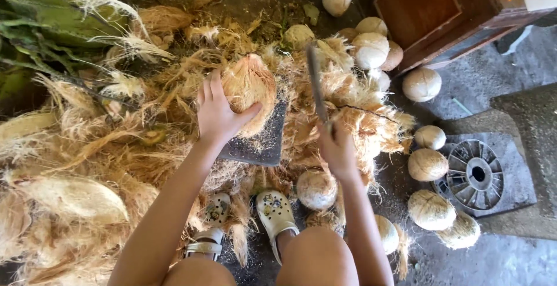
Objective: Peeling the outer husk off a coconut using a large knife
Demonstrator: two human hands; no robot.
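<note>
My left hand (217,112) grips a fibrous, partly husked coconut (252,86) and steadies it on a dark flat block (261,144). In my right hand (337,147) is a long blade (316,83), its handle in my fist and its tip pointing away from me just right of the coconut. Loose husk fibre lies all around the block. Below, my two feet in pale clogs (275,213) stand beside a husked coconut (316,188).
A big heap of husk (87,164) fills the left side. Several husked coconuts (428,164) lie on the right, some beside a round metal part (477,174) on a grey slab. A brown wooden box (432,7) stands at the top right.
</note>
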